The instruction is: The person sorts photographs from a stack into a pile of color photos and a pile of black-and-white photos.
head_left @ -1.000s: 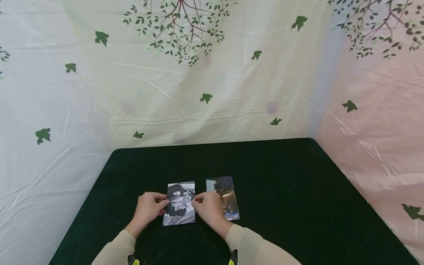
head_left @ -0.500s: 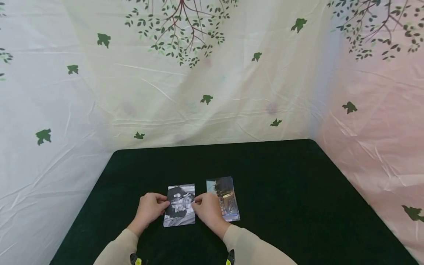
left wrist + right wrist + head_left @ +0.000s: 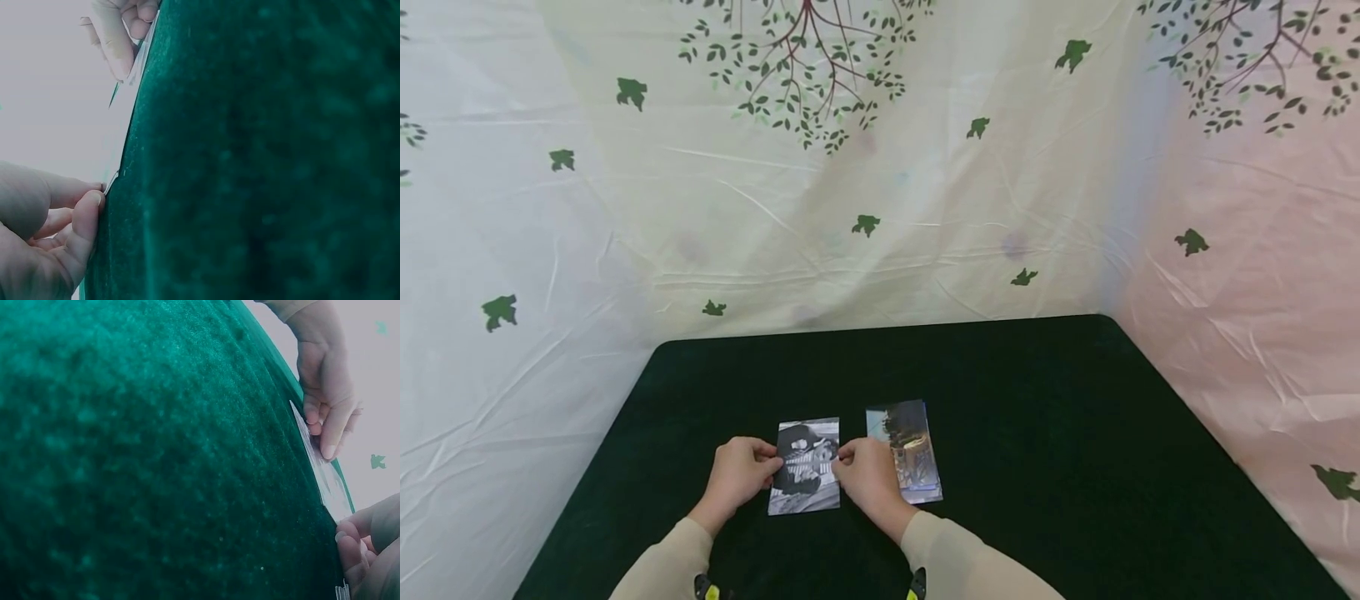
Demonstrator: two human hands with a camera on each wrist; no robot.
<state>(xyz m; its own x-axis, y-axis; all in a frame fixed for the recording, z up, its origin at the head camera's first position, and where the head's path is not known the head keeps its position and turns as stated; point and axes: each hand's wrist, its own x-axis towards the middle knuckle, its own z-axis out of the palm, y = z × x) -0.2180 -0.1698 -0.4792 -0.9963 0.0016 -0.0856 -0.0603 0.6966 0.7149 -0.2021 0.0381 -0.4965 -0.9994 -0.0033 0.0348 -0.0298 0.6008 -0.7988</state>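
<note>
A black-and-white photo card [image 3: 808, 498] lies low over the dark green tabletop, between both hands. My left hand [image 3: 737, 473] pinches its left edge between thumb and fingers; the left wrist view shows this grip close up, at the photo card's near corner [image 3: 111, 181]. On the opposite edge my right hand [image 3: 872, 479] pinches it the same way. Right beside that hand lies a small stack of colour photo cards [image 3: 916, 437], its left part hidden behind the hand. In the right wrist view the gripped photo card [image 3: 325, 478] appears nearly edge-on.
The table [image 3: 1075, 417] is covered in dark green velvety cloth and has rounded far corners. Behind it hangs a pale fabric curtain [image 3: 925, 183] printed with branches and green birds. More of this fabric runs down the left and right sides.
The far edge of the black-and-white photo card has dropped slightly toward me. Both hands keep their pinch at its sides, nearly still. The colour stack stays in place.
</note>
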